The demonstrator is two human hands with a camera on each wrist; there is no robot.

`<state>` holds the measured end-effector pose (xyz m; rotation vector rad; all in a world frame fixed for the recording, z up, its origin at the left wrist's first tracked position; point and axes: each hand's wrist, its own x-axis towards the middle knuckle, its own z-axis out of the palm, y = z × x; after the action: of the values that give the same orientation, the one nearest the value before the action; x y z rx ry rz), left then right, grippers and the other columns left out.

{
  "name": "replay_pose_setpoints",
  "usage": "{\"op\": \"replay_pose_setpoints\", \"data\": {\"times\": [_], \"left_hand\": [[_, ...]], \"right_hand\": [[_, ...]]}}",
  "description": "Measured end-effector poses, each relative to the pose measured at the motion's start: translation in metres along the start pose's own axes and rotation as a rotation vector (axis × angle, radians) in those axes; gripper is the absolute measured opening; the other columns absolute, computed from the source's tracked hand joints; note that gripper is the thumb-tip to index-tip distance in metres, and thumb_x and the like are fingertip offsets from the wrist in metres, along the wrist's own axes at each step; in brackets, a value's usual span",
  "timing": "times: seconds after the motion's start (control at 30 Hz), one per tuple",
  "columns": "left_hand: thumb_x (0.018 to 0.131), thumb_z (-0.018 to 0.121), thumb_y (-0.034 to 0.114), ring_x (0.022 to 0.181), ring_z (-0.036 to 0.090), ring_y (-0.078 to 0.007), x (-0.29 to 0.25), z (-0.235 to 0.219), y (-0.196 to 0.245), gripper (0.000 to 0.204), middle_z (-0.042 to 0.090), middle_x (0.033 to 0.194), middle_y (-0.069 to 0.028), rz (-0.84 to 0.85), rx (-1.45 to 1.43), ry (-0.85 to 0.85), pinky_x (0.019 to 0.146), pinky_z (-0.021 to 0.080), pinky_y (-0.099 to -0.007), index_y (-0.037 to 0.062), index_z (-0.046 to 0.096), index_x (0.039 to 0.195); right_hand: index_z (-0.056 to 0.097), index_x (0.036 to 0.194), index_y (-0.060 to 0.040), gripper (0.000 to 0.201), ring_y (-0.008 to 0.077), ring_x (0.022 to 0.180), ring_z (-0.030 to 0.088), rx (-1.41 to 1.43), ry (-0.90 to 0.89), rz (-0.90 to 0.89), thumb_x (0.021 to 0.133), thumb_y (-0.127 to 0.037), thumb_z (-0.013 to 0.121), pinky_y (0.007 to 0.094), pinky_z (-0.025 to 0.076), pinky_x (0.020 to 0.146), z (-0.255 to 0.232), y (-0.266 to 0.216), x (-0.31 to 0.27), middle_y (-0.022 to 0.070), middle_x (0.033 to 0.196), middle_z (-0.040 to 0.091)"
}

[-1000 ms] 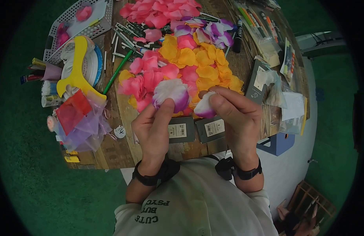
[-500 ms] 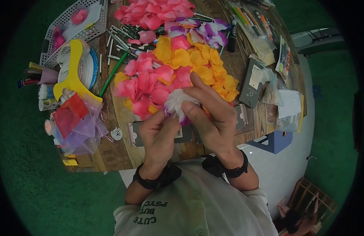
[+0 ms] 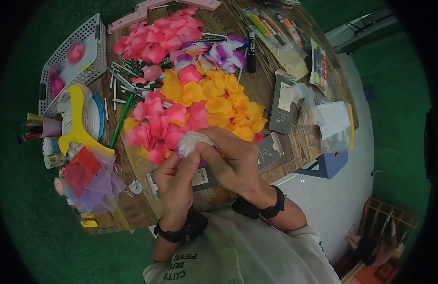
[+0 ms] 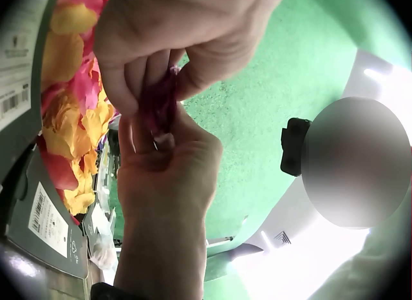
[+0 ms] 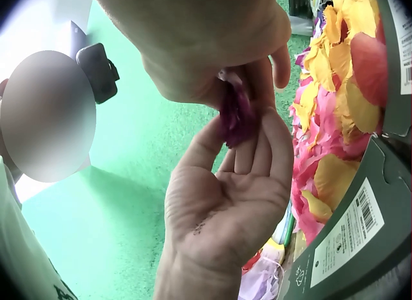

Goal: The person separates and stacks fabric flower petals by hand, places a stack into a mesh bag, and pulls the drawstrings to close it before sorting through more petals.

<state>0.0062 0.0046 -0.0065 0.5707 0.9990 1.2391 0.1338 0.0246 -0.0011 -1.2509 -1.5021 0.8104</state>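
Observation:
Both hands meet in front of the chest, over the near part of the table. Between them is a bundle of white petals with purple edges (image 3: 193, 143). My left hand (image 3: 175, 184) pinches it from the left, thumb against its near side. My right hand (image 3: 231, 161) pinches its right side between thumb and fingers. From below, the right wrist view shows the purple underside of the petals (image 5: 237, 116) among the fingertips of both hands. Fingers hide part of the bundle. Just beyond lie pink petals (image 3: 155, 125) and yellow petals (image 3: 219, 94) in a heap.
Dark boxes (image 3: 280, 106) lie by the near edge and right of the heap. At left are a white basket (image 3: 46, 90), a yellow three-armed piece (image 3: 77, 118) and sheer bags (image 3: 103, 184). Markers (image 3: 251, 52) and packets (image 3: 335, 120) lie at right. Another person (image 3: 373, 248) is at lower right.
One second ago the hands were apart, each holding white-and-purple petals. My right hand moved left to meet the left one, and the petals now sit together. The head view has turned.

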Motion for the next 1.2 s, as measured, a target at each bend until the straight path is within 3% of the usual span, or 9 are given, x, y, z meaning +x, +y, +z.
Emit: {"op": "replay_pose_setpoints", "data": {"times": [0.17, 0.23, 0.33, 0.53, 0.63, 0.8, 0.87, 1.0, 1.2], "left_hand": [[0.087, 0.059, 0.005, 0.076, 0.057, -0.0048, 0.007, -0.002, 0.000, 0.017, 0.064, 0.089, -0.0032, 0.015, -0.051, 0.087, 0.065, 0.043, -0.0170, -0.0054, 0.063, 0.100], [0.087, 0.054, 0.003, 0.090, 0.062, -0.0187, 0.009, -0.011, 0.000, 0.018, 0.063, 0.100, -0.0129, -0.021, -0.004, 0.106, 0.082, 0.050, -0.0303, -0.0088, 0.059, 0.100], [0.087, 0.054, 0.002, 0.090, 0.062, -0.0201, 0.011, -0.012, 0.003, 0.017, 0.063, 0.100, -0.0138, -0.014, 0.004, 0.163, 0.082, 0.050, -0.0318, -0.0089, 0.059, 0.099], [0.087, 0.054, 0.002, 0.091, 0.062, -0.0207, 0.014, -0.018, -0.002, 0.019, 0.063, 0.100, -0.0143, 0.033, -0.059, 0.081, 0.082, 0.050, -0.0330, -0.0100, 0.058, 0.101], [0.085, 0.058, 0.000, 0.080, 0.057, -0.0080, 0.016, -0.011, 0.003, 0.015, 0.064, 0.091, -0.0061, 0.021, -0.070, 0.114, 0.071, 0.044, -0.0208, -0.0083, 0.063, 0.097], [0.085, 0.058, 0.000, 0.082, 0.058, -0.0098, 0.022, -0.011, 0.005, 0.017, 0.064, 0.092, -0.0072, 0.032, -0.087, 0.099, 0.075, 0.045, -0.0221, -0.0087, 0.062, 0.099], [0.085, 0.058, 0.001, 0.082, 0.059, -0.0103, 0.020, -0.010, 0.006, 0.018, 0.064, 0.093, -0.0075, 0.025, -0.072, 0.076, 0.076, 0.046, -0.0224, -0.0088, 0.062, 0.100], [0.085, 0.057, 0.002, 0.077, 0.060, -0.0100, 0.019, -0.007, 0.007, 0.018, 0.064, 0.092, -0.0086, 0.006, -0.043, 0.106, 0.070, 0.046, -0.0214, -0.0088, 0.061, 0.099], [0.086, 0.056, 0.002, 0.080, 0.061, -0.0129, 0.015, -0.012, 0.004, 0.020, 0.064, 0.095, -0.0110, 0.048, -0.025, 0.100, 0.072, 0.048, -0.0242, -0.0096, 0.060, 0.101]], "right_hand": [[0.062, 0.101, 0.0022, 0.024, 0.0211, 0.072, 0.064, -0.067, -0.054, -0.032, 0.079, -0.006, 0.066, 0.0285, 0.050, 0.065, -0.009, 0.000, 0.015, 0.0151, 0.084, 0.065], [0.059, 0.105, 0.0001, 0.034, 0.0323, 0.080, 0.061, -0.327, -0.105, -0.114, 0.075, -0.013, 0.068, 0.0367, 0.048, 0.071, -0.021, 0.003, 0.039, 0.0171, 0.083, 0.061], [0.059, 0.112, -0.0022, 0.042, 0.0338, 0.090, 0.058, -0.700, -0.043, -0.392, 0.079, -0.027, 0.068, 0.0398, 0.044, 0.080, -0.029, 0.028, 0.074, 0.0175, 0.105, 0.059], [0.058, 0.118, -0.0109, 0.046, 0.0327, 0.098, 0.055, -0.950, -0.044, -0.348, 0.083, -0.041, 0.059, 0.0451, 0.036, 0.093, -0.020, 0.065, 0.110, 0.0169, 0.114, 0.057], [0.063, 0.112, -0.0128, 0.036, 0.0291, 0.091, 0.059, -0.942, -0.043, -0.231, 0.084, -0.036, 0.059, 0.0445, 0.038, 0.094, -0.021, 0.074, 0.120, 0.0157, 0.102, 0.063], [0.070, 0.091, -0.0037, 0.019, 0.0206, 0.065, 0.062, -0.441, 0.061, -0.074, 0.083, -0.019, 0.060, 0.0356, 0.046, 0.084, -0.038, 0.048, 0.110, 0.0111, 0.078, 0.066], [0.068, 0.099, -0.0022, 0.021, 0.0108, 0.066, 0.059, 0.046, -0.007, 0.353, 0.082, -0.014, 0.063, 0.0264, 0.047, 0.074, -0.041, 0.039, 0.093, 0.0060, 0.077, 0.066], [0.064, 0.110, -0.0038, 0.031, 0.0043, 0.070, 0.055, -0.122, -0.031, 0.301, 0.080, -0.011, 0.064, 0.0211, 0.045, 0.064, -0.032, 0.051, 0.079, 0.0024, 0.075, 0.064], [0.057, 0.116, -0.0052, 0.042, 0.0231, 0.071, 0.061, -0.563, -0.067, 0.050, 0.076, -0.011, 0.064, 0.0319, 0.048, 0.073, -0.036, 0.057, 0.082, 0.0109, 0.075, 0.063]]}}
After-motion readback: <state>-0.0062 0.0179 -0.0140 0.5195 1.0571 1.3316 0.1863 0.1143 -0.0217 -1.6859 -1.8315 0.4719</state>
